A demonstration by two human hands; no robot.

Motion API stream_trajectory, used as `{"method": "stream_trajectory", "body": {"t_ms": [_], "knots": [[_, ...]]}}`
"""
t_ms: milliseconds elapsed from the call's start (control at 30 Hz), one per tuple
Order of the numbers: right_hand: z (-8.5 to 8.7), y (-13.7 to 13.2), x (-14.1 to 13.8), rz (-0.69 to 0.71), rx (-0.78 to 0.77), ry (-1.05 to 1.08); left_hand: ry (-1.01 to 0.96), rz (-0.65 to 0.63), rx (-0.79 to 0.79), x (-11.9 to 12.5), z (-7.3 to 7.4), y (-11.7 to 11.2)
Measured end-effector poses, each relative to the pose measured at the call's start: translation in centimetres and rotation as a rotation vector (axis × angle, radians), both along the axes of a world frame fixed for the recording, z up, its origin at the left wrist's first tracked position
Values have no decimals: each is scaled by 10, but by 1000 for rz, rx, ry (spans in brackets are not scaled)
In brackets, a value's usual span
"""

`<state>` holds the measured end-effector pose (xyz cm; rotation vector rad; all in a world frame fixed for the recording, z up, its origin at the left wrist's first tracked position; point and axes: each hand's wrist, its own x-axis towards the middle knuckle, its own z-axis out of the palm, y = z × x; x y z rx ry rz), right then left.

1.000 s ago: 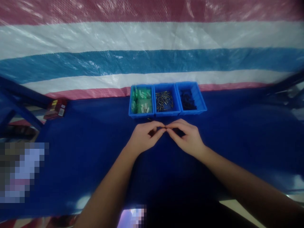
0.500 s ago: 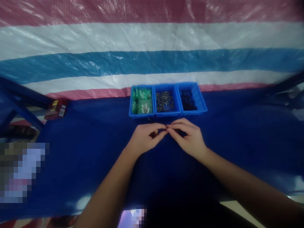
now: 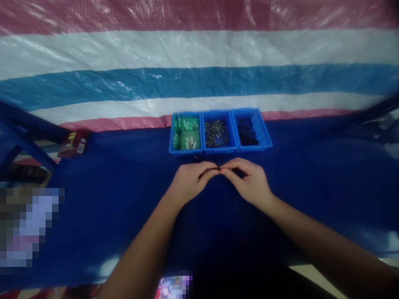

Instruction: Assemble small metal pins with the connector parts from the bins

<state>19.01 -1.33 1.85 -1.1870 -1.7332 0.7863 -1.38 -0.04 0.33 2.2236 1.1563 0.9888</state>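
My left hand (image 3: 192,179) and my right hand (image 3: 249,178) meet fingertip to fingertip over the blue table. Both are closed in a pinch, thumb against fingers. Whatever is between them is dark and too small to name. Just beyond my hands stand three blue bins in a row. The left bin (image 3: 187,151) holds green packets with pale pieces, the middle bin (image 3: 220,149) many thin metallic pins, and the right bin (image 3: 264,135) dark black parts. A single thin pin (image 3: 197,157) lies on the table in front of the left bin.
Red boxes (image 3: 74,143) sit at the table's far left, beside a blue metal frame (image 3: 29,139). Behind the bins hangs a striped plastic sheet (image 3: 199,83). A lit screen (image 3: 170,287) shows at the near edge of the blue table (image 3: 109,199).
My fingertips have drawn closer around the small dark thing, and the fingers of my right hand have dropped slightly. The bins have stayed in place. The lit screen's picture has changed.
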Motion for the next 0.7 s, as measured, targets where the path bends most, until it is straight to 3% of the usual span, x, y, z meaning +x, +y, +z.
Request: {"method": "stream_trajectory", "body": {"t_ms": [300,700], "knots": [[0,-1,0,-45,-17,-20,-48,39,32,0,-2,-1],[-1,-5,-1,10,-92,86,-25,-16,17,-3,2,1]]}}
